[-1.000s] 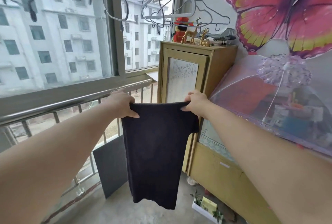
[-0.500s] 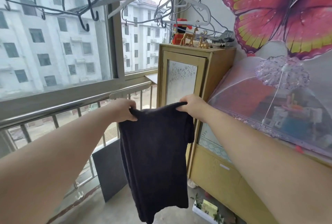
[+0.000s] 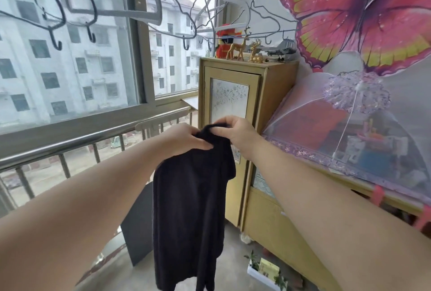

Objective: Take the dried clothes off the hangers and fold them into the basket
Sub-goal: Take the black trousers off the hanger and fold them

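Observation:
A dark navy garment [image 3: 189, 216] hangs lengthwise in front of me, folded in half along its top edge. My left hand [image 3: 184, 139] and my right hand [image 3: 235, 132] meet at that top edge, each pinching the cloth, thumbs nearly touching. Several bare hangers [image 3: 130, 8] dangle overhead along the window, more hangers [image 3: 224, 3] at the top middle. No basket is in view.
A steel railing [image 3: 77, 143] runs under the window on the left. A yellow cabinet [image 3: 256, 108] with gold deer figures stands straight ahead. A mesh food cover [image 3: 345, 132] sits on a counter at right. A dark board [image 3: 137, 227] leans on the floor.
My hands have come together from about a shirt's width apart, doubling the garment over lengthwise. The view has tilted up, showing more hangers.

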